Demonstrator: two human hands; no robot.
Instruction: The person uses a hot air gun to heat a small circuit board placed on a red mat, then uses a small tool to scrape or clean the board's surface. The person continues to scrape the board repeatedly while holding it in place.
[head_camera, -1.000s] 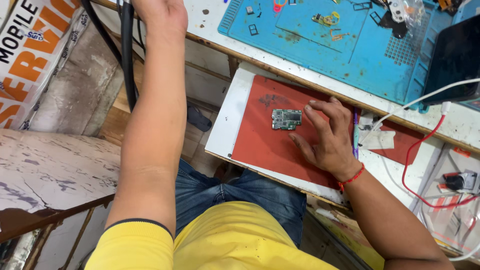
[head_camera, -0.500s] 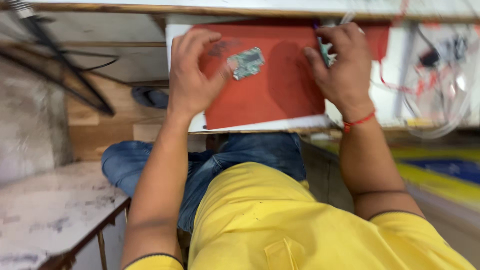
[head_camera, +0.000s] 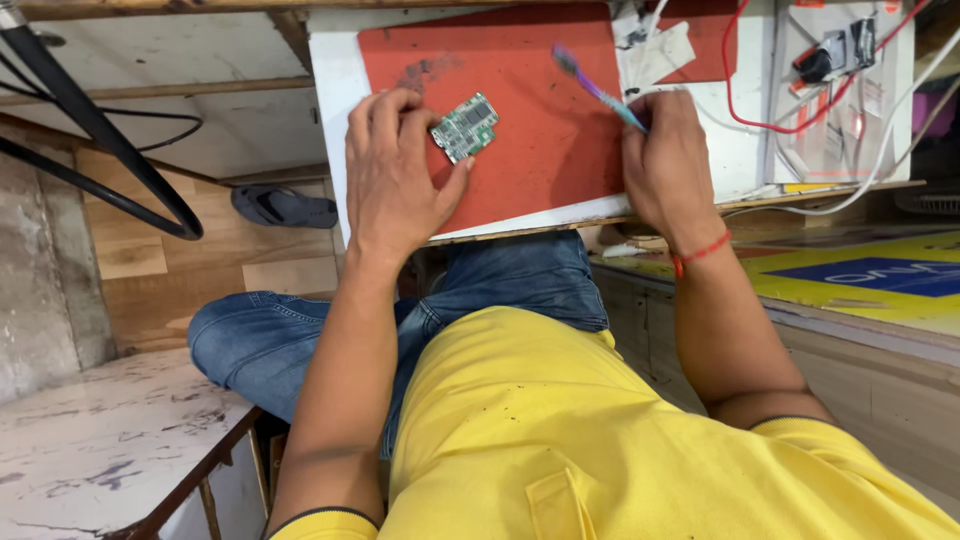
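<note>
So you're pinning the green circuit board (head_camera: 465, 127) on the red mat (head_camera: 540, 150) with your left hand (head_camera: 395, 175), right hand (head_camera: 665, 165) gripping the toothbrush (head_camera: 598, 90); looks like brushing calls for light strokes.

Wooden floor (head_camera: 150, 265), white bench (head_camera: 90, 470), sandal (head_camera: 283, 207)

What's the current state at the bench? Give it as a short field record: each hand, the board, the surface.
left hand: fingers touching the edge of the small green circuit board
right hand: gripping a purple and teal brush, bristle end raised, clear of the board
circuit board: lying flat, tilted, on the red mat
surface: red mat on a white tray
nearby: red wire right of the mat
</note>
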